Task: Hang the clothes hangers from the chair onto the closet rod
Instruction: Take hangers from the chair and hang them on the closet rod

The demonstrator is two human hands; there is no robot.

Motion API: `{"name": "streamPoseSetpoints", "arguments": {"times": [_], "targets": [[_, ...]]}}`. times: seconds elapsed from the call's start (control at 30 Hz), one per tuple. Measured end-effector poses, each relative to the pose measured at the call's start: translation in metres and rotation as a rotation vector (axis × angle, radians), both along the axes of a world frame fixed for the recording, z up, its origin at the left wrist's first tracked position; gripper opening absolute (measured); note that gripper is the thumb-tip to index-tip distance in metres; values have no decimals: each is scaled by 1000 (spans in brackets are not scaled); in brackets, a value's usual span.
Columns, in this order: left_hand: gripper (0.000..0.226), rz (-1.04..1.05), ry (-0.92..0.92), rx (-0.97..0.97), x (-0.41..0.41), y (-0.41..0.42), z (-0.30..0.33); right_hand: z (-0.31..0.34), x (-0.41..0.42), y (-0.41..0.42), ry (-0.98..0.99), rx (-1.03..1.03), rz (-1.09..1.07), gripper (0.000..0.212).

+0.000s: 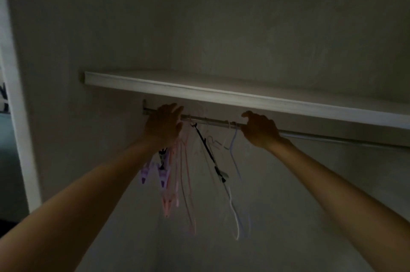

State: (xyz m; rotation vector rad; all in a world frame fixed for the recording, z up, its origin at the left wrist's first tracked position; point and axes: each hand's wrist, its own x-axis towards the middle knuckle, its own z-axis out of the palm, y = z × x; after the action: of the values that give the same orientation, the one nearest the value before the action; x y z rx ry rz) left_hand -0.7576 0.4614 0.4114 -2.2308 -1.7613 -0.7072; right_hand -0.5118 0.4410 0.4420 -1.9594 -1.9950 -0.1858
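Under shelf (221, 92), hangers (188, 172) seemingly hanging vertical

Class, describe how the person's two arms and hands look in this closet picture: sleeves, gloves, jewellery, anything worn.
Both forearms are bare up to the frame edge, with no sleeves in view. The left hand and right hand wear no gloves. No watch, bracelet or ring shows, though the dim light could hide a small ring.
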Motion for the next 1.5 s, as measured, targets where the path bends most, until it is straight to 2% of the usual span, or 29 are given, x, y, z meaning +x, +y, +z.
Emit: {"name": "streamPoseSetpoints", "arguments": {"times": [0.07,0.13,0.4,0.53,0.63,0.73,0.8,0.9,0.97,1.1,1.23,1.37,1.43,1.5], "targets": [[55,0,146,-78,0,14,0,-4,-10,10,27,-106,-1,56],[54,-14,196,-121,1,22,-2,-11,-25,16,-16,-125,-9,55],[54,-51,122,-71,-4,31,-12,-23,-91,27,-61,-77,24,53],[54,-62,107,-36,-4,30,-12,-17,-110,28,34,-168,122,59],[55,-82,61,-37,-2,30,-7,-8,-105,24,18,-231,198,63],[57,-119,62,-60,0,29,1,10,-73,22,41,-124,176,55],[57,-132,134,-108,3,30,3,13,-46,22,-92,-39,41,50],[55,-121,224,-101,5,33,-1,-3,-31,20,-399,-162,-153,60],[55,-121,192,-64,7,34,-3,-17,-42,21,-466,-214,-168,70],[60,-150,79,-24,5,32,-5,-29,-73,22,-475,-152,-102,81],[67,-100,-20,0,-9,33,-9,-28,-102,28,-349,-126,46,79],[57,-79,-87,-8,-16,32,-10,-20,-110,38,-248,-112,140,71],[56,-92,-105,-33,-18,32,-9,-16,-106,40,-155,-131,194,67],[61,-112,-157,-19,-17,32,-11,-16,-99,38,-10,-38,273,61]]}}
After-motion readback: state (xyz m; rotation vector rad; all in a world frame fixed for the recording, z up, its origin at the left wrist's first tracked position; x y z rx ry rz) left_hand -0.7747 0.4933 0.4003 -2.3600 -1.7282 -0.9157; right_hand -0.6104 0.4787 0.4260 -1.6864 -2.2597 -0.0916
